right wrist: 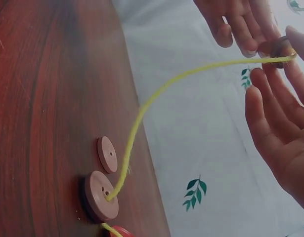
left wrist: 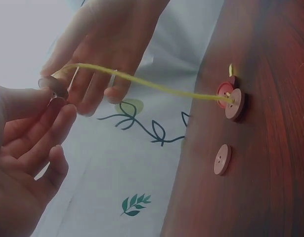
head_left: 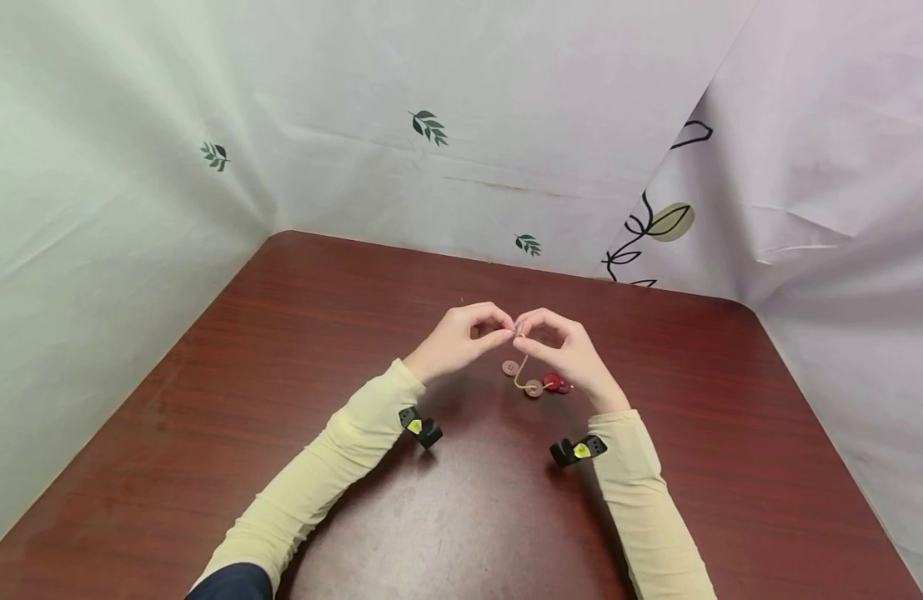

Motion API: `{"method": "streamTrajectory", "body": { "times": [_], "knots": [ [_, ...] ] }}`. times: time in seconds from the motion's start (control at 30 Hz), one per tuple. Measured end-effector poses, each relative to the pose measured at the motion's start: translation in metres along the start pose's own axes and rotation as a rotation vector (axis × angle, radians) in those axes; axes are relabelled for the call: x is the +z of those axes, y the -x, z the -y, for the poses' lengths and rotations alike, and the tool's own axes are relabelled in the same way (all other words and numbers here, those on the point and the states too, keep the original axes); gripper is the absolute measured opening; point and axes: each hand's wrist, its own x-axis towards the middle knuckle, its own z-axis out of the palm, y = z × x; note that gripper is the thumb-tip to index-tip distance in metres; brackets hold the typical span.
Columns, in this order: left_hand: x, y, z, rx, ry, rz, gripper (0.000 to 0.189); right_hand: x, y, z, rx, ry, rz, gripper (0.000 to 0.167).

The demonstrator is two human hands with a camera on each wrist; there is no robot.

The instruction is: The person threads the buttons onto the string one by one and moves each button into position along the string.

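My left hand [head_left: 458, 340] pinches a dark button [left wrist: 54, 87] between thumb and fingertips, up above the table. Meeting it from the other side, my right hand [head_left: 569, 348] pinches the end of a yellow string [right wrist: 184, 74] against that button. Whether the string passes through its hole cannot be made out. From the fingers the string droops to a pinkish-brown button [right wrist: 100, 197] on the table and runs through it. Beyond that one, red buttons [head_left: 553, 382] lie on the same string. A loose pink button [left wrist: 222, 159] rests close by, apart from the string.
The dark red wooden table [head_left: 243, 400] spreads around both arms. White cloth [head_left: 341, 150] with leaf prints hangs behind its far edge and at the sides. A black camera [head_left: 422, 427] is strapped on the left wrist, another camera [head_left: 577, 451] on the right.
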Motion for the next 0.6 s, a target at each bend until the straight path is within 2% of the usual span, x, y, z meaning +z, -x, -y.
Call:
{"method": "streamTrajectory", "body": {
  "times": [0.3,0.43,0.6],
  "knots": [
    [-0.0029,-0.0002,0.0001,0.002,-0.02,-0.003,0.007,-0.0046,0.0015,0.0005,0.02,0.064,-0.008,0.036],
    [-0.0038,-0.0008,-0.0003,-0.003,-0.02,-0.009,0.006,-0.0056,0.0014,0.0003,0.023,0.063,-0.002,0.032],
    [-0.0052,-0.0015,-0.0009,-0.004,-0.023,-0.019,0.007,-0.0062,0.0021,-0.0003,0.04,-0.01,0.01,0.027]
  ]
}}
